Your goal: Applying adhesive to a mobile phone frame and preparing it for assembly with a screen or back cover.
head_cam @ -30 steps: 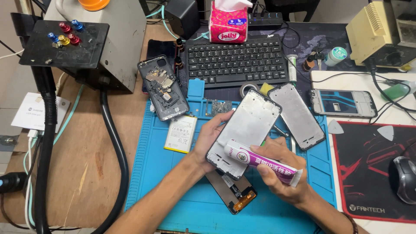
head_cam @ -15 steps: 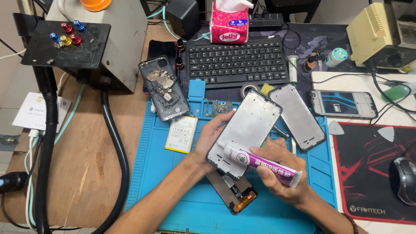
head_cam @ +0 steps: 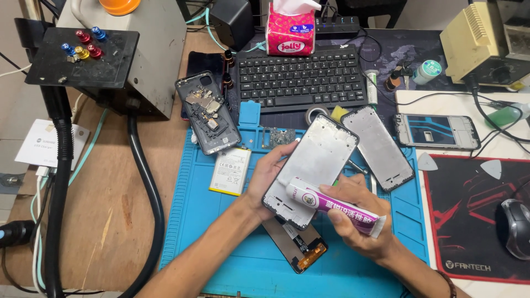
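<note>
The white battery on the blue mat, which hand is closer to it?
Left. The left hand holds the phone frame just right of the white battery, not touching it. The right hand holds the purple glue tube, farther right beyond the frame.

Left hand (head_cam: pixel 269 177) gripping phone frame (head_cam: pixel 313 165), right hand (head_cam: pixel 353 221) holding glue tube (head_cam: pixel 337 207)

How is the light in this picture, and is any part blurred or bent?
Head view: even, soft light with weak shadows; the frame in the left hand shows a pale sheen but no hard glare; the tube in the right hand and the mat are sharp; desk edges bow slightly near the corners, as from a wide lens.
</note>
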